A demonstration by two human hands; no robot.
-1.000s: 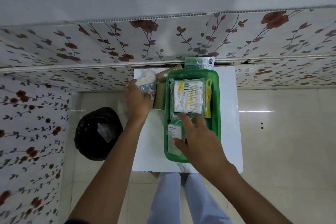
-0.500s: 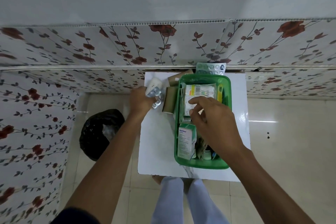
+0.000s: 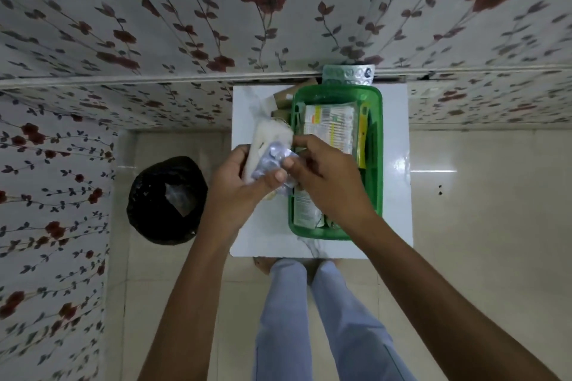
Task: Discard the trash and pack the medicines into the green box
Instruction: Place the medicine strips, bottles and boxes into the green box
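The green box (image 3: 377, 145) stands on a small white table (image 3: 397, 195) and holds a clear bag of medicine packets (image 3: 329, 127), a yellow item (image 3: 362, 136) and a green-white carton (image 3: 305, 207). My left hand (image 3: 235, 189) grips a white packet (image 3: 269, 141) together with a silver blister strip (image 3: 272, 159), raised over the table left of the box. My right hand (image 3: 322, 179) pinches the same strip from the right, over the box's left rim.
A bin lined with a black bag (image 3: 167, 199) stands on the floor left of the table. Brown cardboard pieces (image 3: 283, 100) lie behind the box's left side. A blister sheet (image 3: 348, 73) leans at the wall behind the box. Floral wall panels enclose the corner.
My left hand has brought the packet and strip back from the table's far left toward me. My right hand left the bag in the box and moved left onto the strip.
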